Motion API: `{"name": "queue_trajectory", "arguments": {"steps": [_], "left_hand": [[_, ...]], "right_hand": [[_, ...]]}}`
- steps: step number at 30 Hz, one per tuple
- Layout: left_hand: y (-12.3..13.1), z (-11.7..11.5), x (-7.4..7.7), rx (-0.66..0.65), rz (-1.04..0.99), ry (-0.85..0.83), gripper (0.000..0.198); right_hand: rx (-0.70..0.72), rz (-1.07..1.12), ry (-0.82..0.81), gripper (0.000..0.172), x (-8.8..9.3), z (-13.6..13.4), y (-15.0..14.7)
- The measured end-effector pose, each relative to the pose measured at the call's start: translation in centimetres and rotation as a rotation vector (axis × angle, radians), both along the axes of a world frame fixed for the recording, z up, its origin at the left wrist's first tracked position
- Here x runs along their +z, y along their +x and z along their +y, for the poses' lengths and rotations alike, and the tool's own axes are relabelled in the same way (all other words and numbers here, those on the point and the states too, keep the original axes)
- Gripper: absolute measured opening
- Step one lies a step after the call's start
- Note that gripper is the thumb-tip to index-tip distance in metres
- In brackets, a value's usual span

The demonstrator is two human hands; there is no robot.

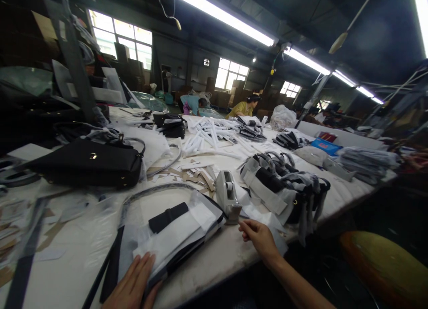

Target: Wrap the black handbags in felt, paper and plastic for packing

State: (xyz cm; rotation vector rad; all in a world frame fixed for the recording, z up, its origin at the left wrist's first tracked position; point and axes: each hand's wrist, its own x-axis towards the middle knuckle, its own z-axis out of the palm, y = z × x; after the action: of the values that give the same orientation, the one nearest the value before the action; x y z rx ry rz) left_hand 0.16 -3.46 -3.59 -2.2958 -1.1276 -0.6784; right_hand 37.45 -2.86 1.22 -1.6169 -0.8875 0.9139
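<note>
A bag [169, 217], partly wrapped in white paper [177, 237], lies at the near edge of the counter [207, 253], its handle [124, 213] arching toward the far side. The left hand [133, 278] rests on its near left end, fingers extended on the paper and thumb at the near edge; whether it grips there, I cannot tell. The right hand [259, 237] is at the near edge, right of the bag, fingertips drawn narrowly together just beside the front of a tape dispenser [225, 191]. Whether tape is between them, I cannot tell. The dispenser stands just beyond the bag's right end.

To its right lies a row of bags [267, 179] with paper and clear wrap around them. Cardboard strips [200, 175] lie beyond the wrapped bag, with white tubes [214, 135] heaped farther off. A black purse [87, 164] sits far left. A stool [388, 260] stands near right.
</note>
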Motion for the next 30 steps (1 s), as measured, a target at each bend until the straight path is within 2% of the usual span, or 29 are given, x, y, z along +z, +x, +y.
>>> {"name": "queue_trajectory", "arguments": {"steps": [1,3,5,7,10,14,17,22,26,30], "left_hand": [[0.1,-0.1,0.2,0.001,-0.005,-0.001,0.04],[0.2,-0.3,0.6,0.02,-0.019,-0.017,0.042],[0.4,-0.6,0.9,0.054,-0.037,-0.045,0.044],[0.6,-0.9,1.0,0.088,-0.06,-0.066,0.046],[1.0,-1.2,0.9,0.126,-0.093,-0.105,0.048],[1.4,-1.8,0.9,0.157,-0.139,-0.187,0.046],[1.6,-2.0,1.3,0.174,-0.154,-0.221,0.043],[1.6,-2.0,1.9,0.189,-0.155,-0.196,0.039],[1.5,-1.8,1.8,0.194,-0.193,-0.217,0.039],[1.4,-1.7,1.1,0.174,-0.231,-0.21,0.04]], "right_hand": [[0.058,-0.098,0.022,0.027,0.6,-0.4,0.1],[0.26,-0.402,0.125,0.014,2.1,-0.7,0.2],[0.536,-0.766,0.289,0.019,3.8,-0.4,-0.1],[0.781,-1.03,0.44,0.026,5.5,0.7,-1.1],[1.072,-1.222,0.55,0.025,7.9,3.0,-3.9],[1.396,-1.194,0.57,0.021,10.1,6.7,-9.7],[1.611,-1.113,0.595,0.023,10.3,9.5,-14.4],[1.904,-1.137,0.582,0.02,8.8,13.8,-20.9],[2.131,-1.261,0.437,0.011,7.6,16.1,-24.7],[2.313,-1.301,0.221,0.013,6.9,17.3,-27.3]]}}
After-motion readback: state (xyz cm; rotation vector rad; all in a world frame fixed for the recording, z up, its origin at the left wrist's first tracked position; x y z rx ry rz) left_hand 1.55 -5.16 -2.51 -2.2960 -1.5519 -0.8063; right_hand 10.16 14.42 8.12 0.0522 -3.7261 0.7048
